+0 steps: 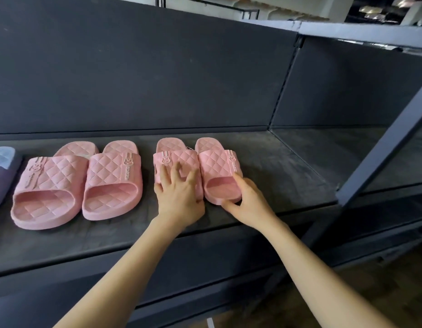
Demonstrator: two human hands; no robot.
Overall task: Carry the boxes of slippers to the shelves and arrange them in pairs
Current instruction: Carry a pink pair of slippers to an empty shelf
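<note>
Two pairs of pink quilted slippers stand side by side on the dark shelf [288, 166], toes toward me. The larger pair [75, 183] is at the left. In the smaller pair at the middle, my left hand [179, 195] lies flat with spread fingers on the left slipper [174, 159]. My right hand [245, 202] pinches the toe end of the right slipper [219, 169], thumb on its strap side and fingers under the front edge. The two small slippers touch each other.
A blue-grey slipper [1, 169] shows at the left edge of the shelf. A dark back panel [158, 79] rises behind the slippers. A slanted metal upright [382, 147] stands at the right, with another shelf bay [347, 143] beyond it.
</note>
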